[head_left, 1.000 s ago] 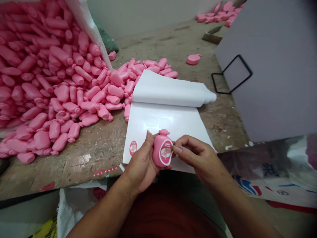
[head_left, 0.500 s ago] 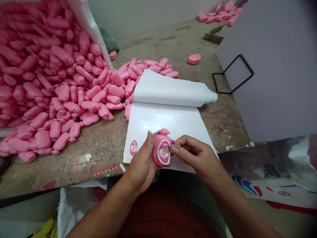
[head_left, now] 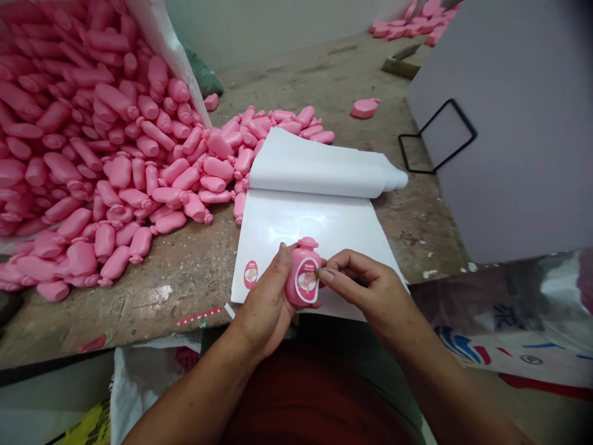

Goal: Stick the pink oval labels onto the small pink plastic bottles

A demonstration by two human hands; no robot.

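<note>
One left hand [head_left: 264, 303] wraps the pink bottle [head_left: 302, 253] from the side, neck up. Bottle looks light, semi-stiff, slightly slick: hold at flanks, don't squeeze hard. Just right of that grip, label [head_left: 306, 281] on bottle's front, likely thin, crease-prone; right hand [head_left: 370, 281] pinches label's right edge.

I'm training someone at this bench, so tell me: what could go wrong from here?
The right hand has its fingertips at the right edge of the label; a slip or tug there could leave it crooked or creased.

The left hand alone grips the bottle near the table's front edge; a loosened hold might drop it.

Bottles heaped beside the white sheet could roll onto it if bumped.
</note>
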